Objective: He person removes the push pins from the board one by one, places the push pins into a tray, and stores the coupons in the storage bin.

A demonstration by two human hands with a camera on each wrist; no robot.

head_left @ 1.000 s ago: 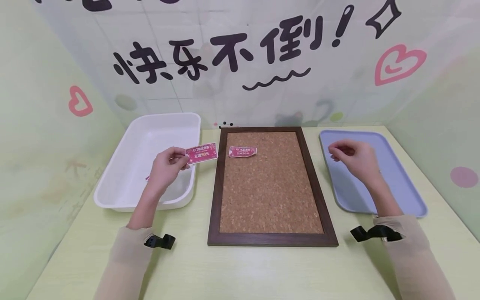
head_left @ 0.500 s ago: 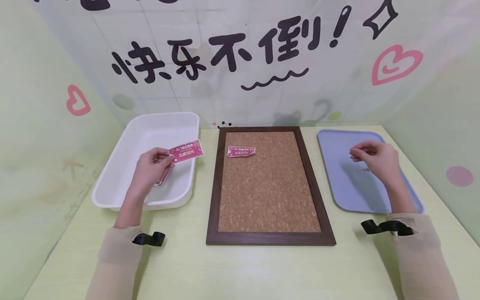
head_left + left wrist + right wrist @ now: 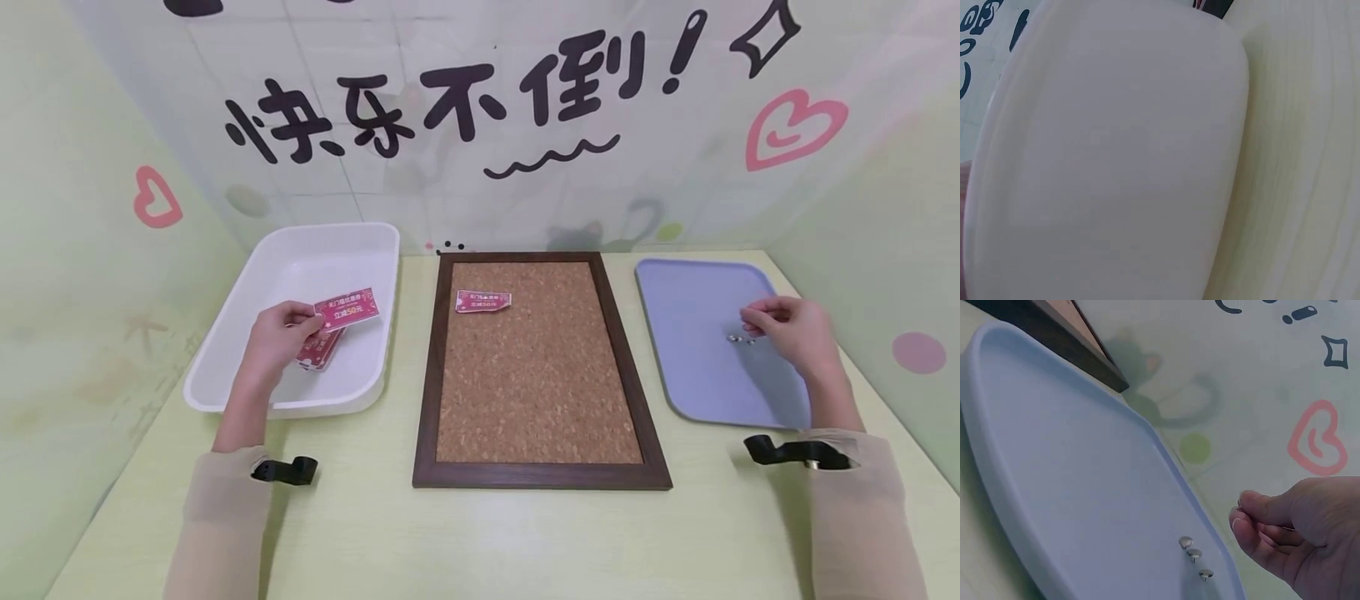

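Observation:
My left hand [image 3: 276, 340] pinches a pink paper coupon [image 3: 352, 310] by its left end, above the white bin [image 3: 197, 390]. Beneath it, more pink coupons [image 3: 319, 353] lie in the bin. Over the blue tray [image 3: 690, 367], my right hand [image 3: 797, 335] has thumb and fingertips together; a tiny glint of metal between them looks like a thumbtack [image 3: 1235, 509]. Several silver thumbtacks [image 3: 1194, 554] sit on the tray near the hand. Another coupon [image 3: 472, 306] is fixed near the top left of the cork board [image 3: 540, 375], with a small shiny tack in it.
The board's dark wooden frame [image 3: 540, 476] lies between bin and tray on the pale table [image 3: 480, 542]. A printed wall [image 3: 450, 200] stands close behind all three. The bin's side wall [image 3: 1129, 144] fills most of the left wrist view.
My left hand has moved left with the coupon, from beside the board to over the bin. My right hand has moved right across the tray, uncovering thumbtacks there.

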